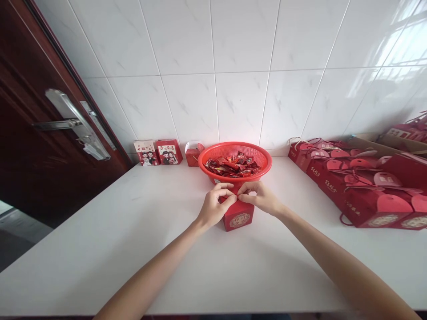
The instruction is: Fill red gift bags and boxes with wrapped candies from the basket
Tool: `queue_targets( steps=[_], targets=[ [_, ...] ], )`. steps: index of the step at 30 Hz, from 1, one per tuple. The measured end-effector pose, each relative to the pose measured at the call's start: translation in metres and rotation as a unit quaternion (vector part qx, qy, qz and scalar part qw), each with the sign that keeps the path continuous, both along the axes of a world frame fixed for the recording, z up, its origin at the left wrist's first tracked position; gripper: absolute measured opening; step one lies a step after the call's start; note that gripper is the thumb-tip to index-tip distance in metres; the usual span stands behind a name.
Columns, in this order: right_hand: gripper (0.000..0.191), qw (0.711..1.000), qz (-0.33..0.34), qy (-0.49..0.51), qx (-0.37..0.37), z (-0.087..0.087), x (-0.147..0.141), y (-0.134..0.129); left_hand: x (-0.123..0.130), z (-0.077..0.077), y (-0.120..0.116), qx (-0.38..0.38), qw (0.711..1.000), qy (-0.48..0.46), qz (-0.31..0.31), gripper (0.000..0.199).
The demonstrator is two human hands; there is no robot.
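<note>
A small red gift box (238, 218) with a gold emblem on its front stands upright on the white table. My left hand (217, 201) and my right hand (260, 198) meet over its top, thumbs and forefingers pinched together at the closure. Both hands grip the top part of the box, though the exact flap or cord between the fingertips is hidden. Right behind the box sits a red plastic basket (206, 153) holding many wrapped candies (233, 165).
Rows of red gift boxes (333, 189) with cords fill the table's right side. Against the tiled wall (187, 102) stand two printed cards or boxes (169, 152) and a small red box (192, 156). A brown door (30, 133) with a metal handle is at left.
</note>
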State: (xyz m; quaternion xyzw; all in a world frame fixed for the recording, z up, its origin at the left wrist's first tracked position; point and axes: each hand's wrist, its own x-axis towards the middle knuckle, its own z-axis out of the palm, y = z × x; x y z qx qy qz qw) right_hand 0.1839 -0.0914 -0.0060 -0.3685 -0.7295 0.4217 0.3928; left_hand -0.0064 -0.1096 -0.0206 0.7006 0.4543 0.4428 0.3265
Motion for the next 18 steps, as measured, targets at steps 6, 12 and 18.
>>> queue_targets(
  steps=[6, 12, 18],
  targets=[
    [0.01, 1.0, 0.0, 0.002, 0.007, -0.0015, -0.0007, -0.0002, -0.0011, 0.0016, 0.002, 0.031, 0.999, 0.01, -0.015, 0.016],
    [0.007, 1.0, 0.001, 0.001, 0.009, -0.0023, -0.0048, -0.0036, 0.0032, 0.0018, 0.0015, 0.058, 0.998, 0.01, -0.014, 0.014],
    [0.004, 1.0, -0.011, 0.006, 0.022, -0.0038, -0.0063, -0.0055, -0.0015, -0.0016, 0.0037, 0.029, 0.999, 0.009, -0.021, 0.013]
  ],
)
